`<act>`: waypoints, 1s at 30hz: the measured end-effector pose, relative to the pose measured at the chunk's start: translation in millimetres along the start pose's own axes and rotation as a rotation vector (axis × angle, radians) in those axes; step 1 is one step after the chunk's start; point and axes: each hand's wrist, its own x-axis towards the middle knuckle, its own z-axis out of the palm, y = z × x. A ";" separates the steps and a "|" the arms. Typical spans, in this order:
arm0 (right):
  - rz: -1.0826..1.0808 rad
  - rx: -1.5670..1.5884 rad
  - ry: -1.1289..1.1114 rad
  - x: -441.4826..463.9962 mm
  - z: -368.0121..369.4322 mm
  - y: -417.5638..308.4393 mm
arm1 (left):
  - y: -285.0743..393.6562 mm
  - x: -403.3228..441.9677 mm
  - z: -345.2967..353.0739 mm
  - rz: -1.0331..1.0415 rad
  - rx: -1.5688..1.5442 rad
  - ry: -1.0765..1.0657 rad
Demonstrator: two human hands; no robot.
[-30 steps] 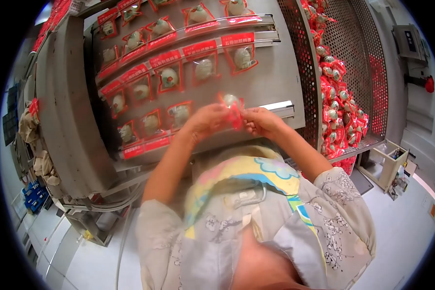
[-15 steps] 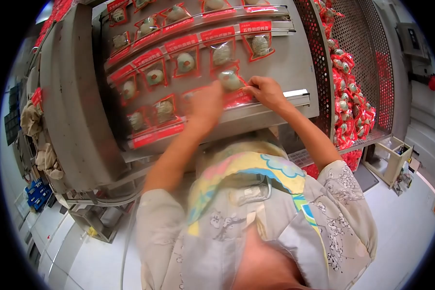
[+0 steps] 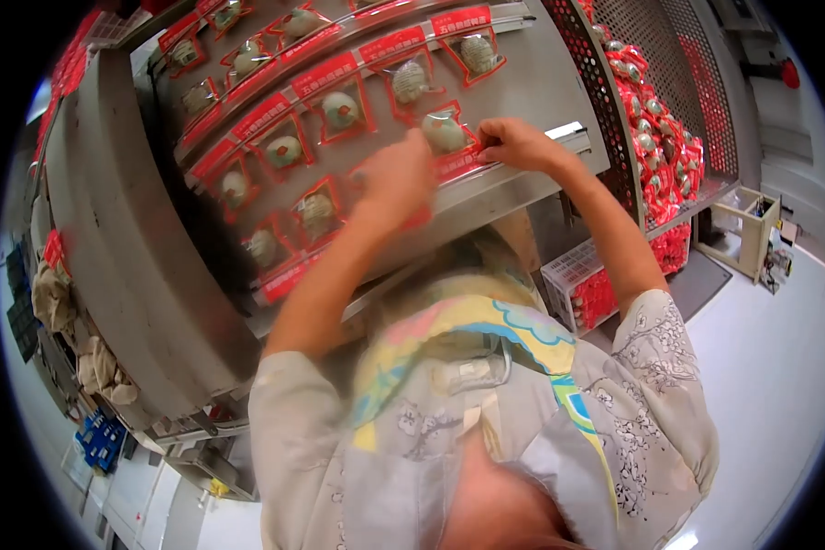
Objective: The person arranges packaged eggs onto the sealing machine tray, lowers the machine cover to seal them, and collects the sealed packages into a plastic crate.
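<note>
A clear packet with a red border, holding a pale egg (image 3: pixel 445 131), lies at the lower metal bar between my hands. My right hand (image 3: pixel 515 145) is closed, its thumb and fingers pinching the packet's right lower edge. My left hand (image 3: pixel 401 179) is at the packet's left side, blurred, back upward; its fingertips are mostly hidden. Under it, another egg packet (image 3: pixel 359 174) shows only in part. Left of that lies a packet with a speckled egg (image 3: pixel 316 213), and farther along the row another packet (image 3: pixel 263 247).
More egg packets (image 3: pixel 341 110) lie in rows along metal bars on the steel plate (image 3: pixel 513 87). At the right, a perforated bin (image 3: pixel 674 82) holds a heap of egg packets (image 3: pixel 646 137). A white crate (image 3: pixel 573 266) with red packets stands below. A thick steel lid (image 3: pixel 128 229) is at the left.
The view has shifted, bringing the white crate into sight below my right arm. Both hands stay at the same egg packet; my left hand is less blurred now.
</note>
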 end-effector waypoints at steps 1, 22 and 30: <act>0.002 0.005 -0.062 0.8 -5.8 -3.6 | 0.1 -0.5 -10.4 0.016 -0.019 -0.072; 0.307 0.327 1.189 -294.6 178.1 -4.6 | 43.2 -31.1 59.5 0.538 0.245 0.393; 0.886 0.397 1.670 -451.9 432.6 -75.5 | 4.1 35.0 72.5 1.149 0.547 0.790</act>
